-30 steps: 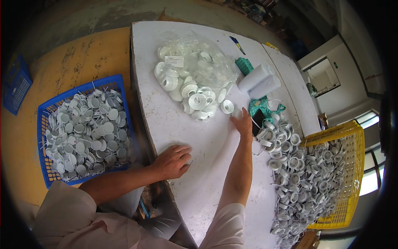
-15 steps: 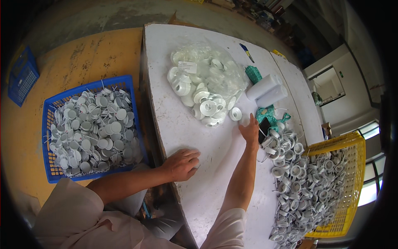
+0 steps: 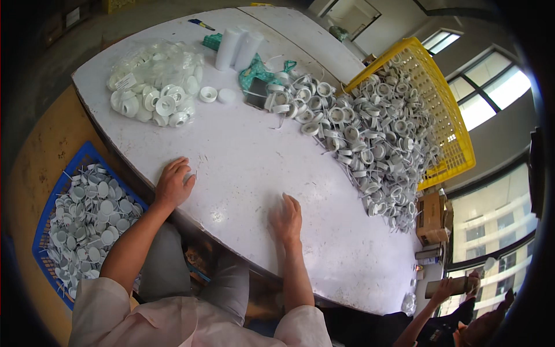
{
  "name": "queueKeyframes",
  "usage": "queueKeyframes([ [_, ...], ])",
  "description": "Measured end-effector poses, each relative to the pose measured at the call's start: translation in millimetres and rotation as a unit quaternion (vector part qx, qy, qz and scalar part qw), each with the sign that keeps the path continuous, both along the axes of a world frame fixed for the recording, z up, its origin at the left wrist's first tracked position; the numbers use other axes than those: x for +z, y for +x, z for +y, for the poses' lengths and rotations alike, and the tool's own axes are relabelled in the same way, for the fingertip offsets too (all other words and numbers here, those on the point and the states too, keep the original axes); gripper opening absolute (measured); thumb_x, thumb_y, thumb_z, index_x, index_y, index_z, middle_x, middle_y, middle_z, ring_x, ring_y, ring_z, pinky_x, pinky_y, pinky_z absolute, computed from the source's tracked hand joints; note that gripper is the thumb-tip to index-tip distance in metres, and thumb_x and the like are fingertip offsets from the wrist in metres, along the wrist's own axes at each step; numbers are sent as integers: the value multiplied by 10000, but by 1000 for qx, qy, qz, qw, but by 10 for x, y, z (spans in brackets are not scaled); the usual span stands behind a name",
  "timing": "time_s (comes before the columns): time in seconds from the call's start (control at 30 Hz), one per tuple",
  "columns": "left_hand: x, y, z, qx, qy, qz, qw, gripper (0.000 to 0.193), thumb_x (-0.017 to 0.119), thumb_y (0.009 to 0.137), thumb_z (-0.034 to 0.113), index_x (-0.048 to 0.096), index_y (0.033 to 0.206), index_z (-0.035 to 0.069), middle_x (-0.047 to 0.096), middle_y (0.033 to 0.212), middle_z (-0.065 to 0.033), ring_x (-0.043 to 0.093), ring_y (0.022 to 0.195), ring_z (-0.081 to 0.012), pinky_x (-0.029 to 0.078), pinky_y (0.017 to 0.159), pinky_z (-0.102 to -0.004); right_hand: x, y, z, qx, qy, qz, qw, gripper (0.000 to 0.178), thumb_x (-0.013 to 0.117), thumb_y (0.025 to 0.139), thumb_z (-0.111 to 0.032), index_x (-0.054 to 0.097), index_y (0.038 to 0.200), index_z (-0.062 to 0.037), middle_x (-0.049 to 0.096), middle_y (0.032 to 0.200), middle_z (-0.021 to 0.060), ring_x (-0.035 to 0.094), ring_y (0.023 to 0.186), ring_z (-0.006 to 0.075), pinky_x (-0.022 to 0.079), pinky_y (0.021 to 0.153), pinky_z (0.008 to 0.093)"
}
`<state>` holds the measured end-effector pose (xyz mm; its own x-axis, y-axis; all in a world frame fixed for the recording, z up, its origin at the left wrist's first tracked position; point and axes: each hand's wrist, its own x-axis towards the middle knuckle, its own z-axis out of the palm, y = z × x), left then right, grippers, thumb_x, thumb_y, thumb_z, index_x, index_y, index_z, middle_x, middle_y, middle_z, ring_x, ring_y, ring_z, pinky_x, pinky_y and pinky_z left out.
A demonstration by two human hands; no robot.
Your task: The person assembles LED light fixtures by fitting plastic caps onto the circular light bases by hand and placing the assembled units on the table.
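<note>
My left hand [image 3: 175,183] rests on the white tabletop near its front edge, fingers loosely bent, thumb apart, holding nothing. Farther right, my right hand [image 3: 286,220] hovers over or touches the bare tabletop; it is slightly blurred, its fingers look stretched, and nothing shows in it. Beyond the hands lies a clear plastic bag [image 3: 167,58] full of white round cup-shaped parts. Beside the bag sit a loose white ring-shaped part [image 3: 208,94] and a flat white disc [image 3: 226,96]. A large heap of white rings with wires [image 3: 370,136] spreads across the right side.
A yellow crate [image 3: 457,130] lies tipped behind the heap. White rolls [image 3: 237,51], green plastic [image 3: 258,72] and a cutter knife [image 3: 201,24] stand or lie at the back. Left and below, a blue basket [image 3: 41,243] holds wired discs. A person [image 3: 445,292] is at far right.
My right hand has drawn back from beside the ring-shaped part toward me; the flat disc now shows there. The view has swung to the right, bringing the other person into sight.
</note>
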<state>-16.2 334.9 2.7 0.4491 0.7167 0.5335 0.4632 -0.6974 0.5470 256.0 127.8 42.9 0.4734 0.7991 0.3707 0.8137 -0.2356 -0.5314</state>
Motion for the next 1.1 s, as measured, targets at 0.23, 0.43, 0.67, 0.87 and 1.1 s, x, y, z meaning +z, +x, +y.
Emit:
queueKeyframes([
  [0.23, 7, 251, -514, 10, 9, 27, 1000, 210, 674, 785, 146, 596, 922, 7, 618, 1172, -176, 522, 1193, -307, 417, 998, -398, 36, 367, -1638, -78, 15, 16, 997, 429, 676, 778, -135, 587, 1172, 8, 562, 1177, 203, 522, 1113, 358, 447, 948, 414],
  [0.43, 41, 525, -694, 7, 6, 30, 999, 214, 668, 801, 163, 602, 928, 3, 616, 1172, -188, 523, 1193, -315, 411, 1007, -396, -97, 995, -2169, -141, 54, 75, 986, 417, 626, 793, -87, 578, 1187, 43, 541, 1192, 169, 568, 1035, 241, 482, 842, 321],
  [0.67, 100, 1346, -523, -58, 4, 47, 997, 206, 680, 799, 160, 612, 934, 19, 599, 1216, -201, 529, 1197, -329, 405, 1014, -395, -258, 2382, -2043, -191, 134, 228, 945, 391, 602, 845, -67, 564, 1228, 4, 590, 1165, 133, 582, 1030, 203, 488, 803, 306],
  [0.87, 830, 3647, -60, -293, -115, -32, 949, 232, 641, 860, 181, 616, 1004, 1, 548, 1310, -202, 554, 1188, -320, 433, 988, -369, 64, 4483, -1970, -228, 185, 4, 956, 363, 622, 885, -138, 577, 1214, 9, 614, 1179, 112, 568, 1105, 217, 424, 961, 370],
  [1.1, 863, 6946, 1044, -326, -157, 28, 932, 486, 530, 938, 444, 605, 1208, 47, 645, 1165, -131, 592, 1109, -199, 441, 959, -315, 612, 7480, -1383, -234, 131, -45, 962, 525, 601, 888, -289, 525, 1309, 15, 555, 1307, 145, 503, 1216, 264, 346, 1041, 365],
])
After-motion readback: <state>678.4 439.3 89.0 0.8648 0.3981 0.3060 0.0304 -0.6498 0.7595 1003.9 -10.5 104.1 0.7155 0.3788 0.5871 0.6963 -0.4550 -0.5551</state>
